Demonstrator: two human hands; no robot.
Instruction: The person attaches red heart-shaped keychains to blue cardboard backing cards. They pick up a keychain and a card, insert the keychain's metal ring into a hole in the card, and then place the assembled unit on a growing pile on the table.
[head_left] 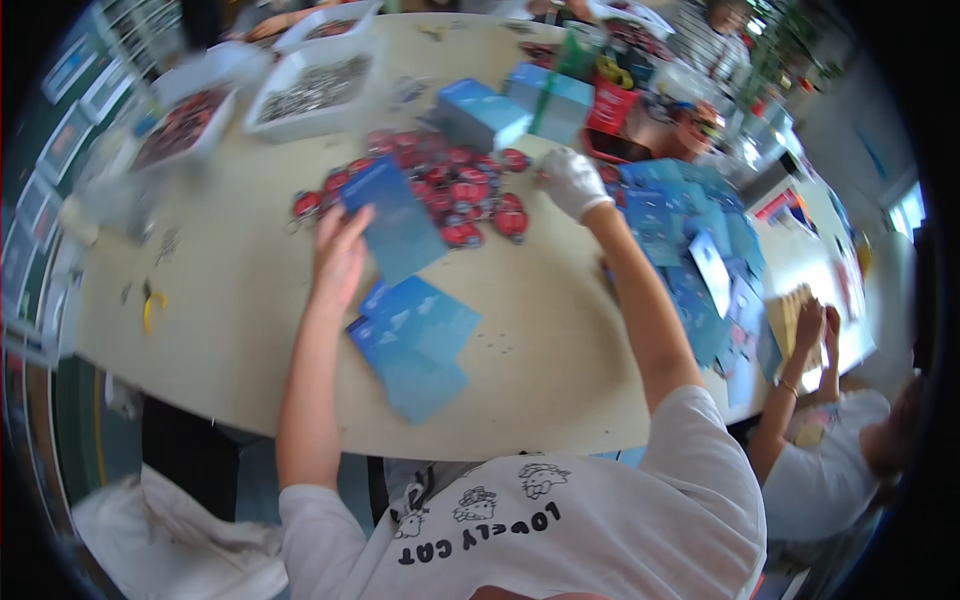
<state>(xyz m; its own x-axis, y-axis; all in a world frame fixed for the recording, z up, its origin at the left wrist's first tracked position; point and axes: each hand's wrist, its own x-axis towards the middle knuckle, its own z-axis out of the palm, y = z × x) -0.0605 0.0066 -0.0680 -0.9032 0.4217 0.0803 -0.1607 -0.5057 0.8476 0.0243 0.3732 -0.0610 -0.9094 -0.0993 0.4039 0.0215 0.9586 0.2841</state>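
My bare left hand (340,250) grips a blue card (395,220) by its left edge and holds it above the table. Below it, several more blue cards (425,330) lie overlapping. My right hand (575,183), in a white glove, is closed at the right end of a pile of red round trinkets (465,190), which look like key rings. Whatever its fingers hold is hidden or too small to name. Part of the pile lies behind the raised card.
White bins (310,95) of metal parts and red pieces stand at the far left. Blue card stacks (483,112) sit behind the pile. Many blue cards (660,230) spread at right, near a co-worker's hands (815,325). Yellow-handled pliers (150,305) lie at left.
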